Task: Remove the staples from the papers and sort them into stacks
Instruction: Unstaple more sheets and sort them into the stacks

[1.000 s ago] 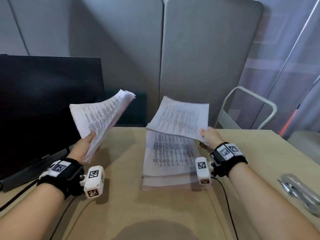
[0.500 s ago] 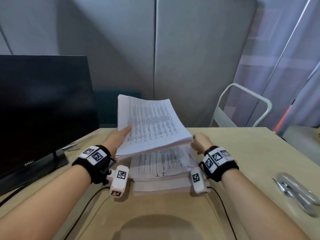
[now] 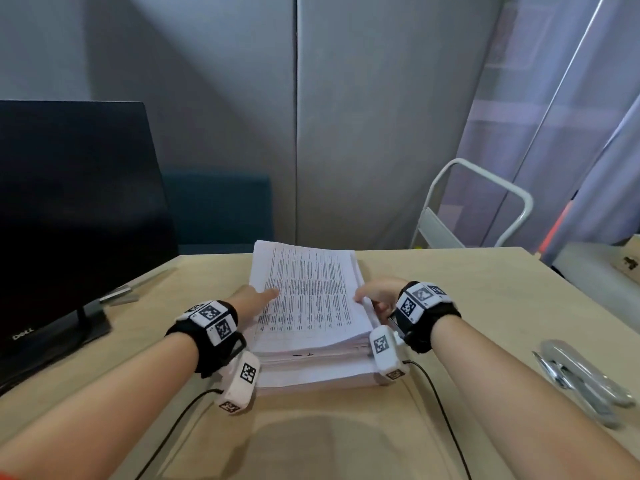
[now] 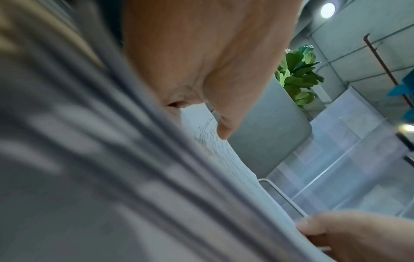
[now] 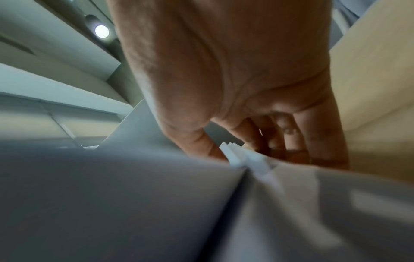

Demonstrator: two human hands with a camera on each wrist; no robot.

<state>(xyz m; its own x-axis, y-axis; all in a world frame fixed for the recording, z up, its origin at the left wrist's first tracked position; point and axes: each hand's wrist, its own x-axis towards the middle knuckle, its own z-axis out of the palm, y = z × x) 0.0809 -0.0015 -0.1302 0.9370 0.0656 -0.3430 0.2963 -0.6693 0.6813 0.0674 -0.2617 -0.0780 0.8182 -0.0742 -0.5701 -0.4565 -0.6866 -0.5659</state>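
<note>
I see both hands on the stack (image 3: 311, 306) — left hand (image 3: 254, 299) pinching its left edge, right hand (image 3: 377, 294) gripping its right edge.

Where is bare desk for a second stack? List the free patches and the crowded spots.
Free: the desk between the paper stack and the metal tool; the near edge before the stack, crossed by cables. Crowded: the centre, with left hand and right hand on the stack; the monitor side is tighter.
</note>
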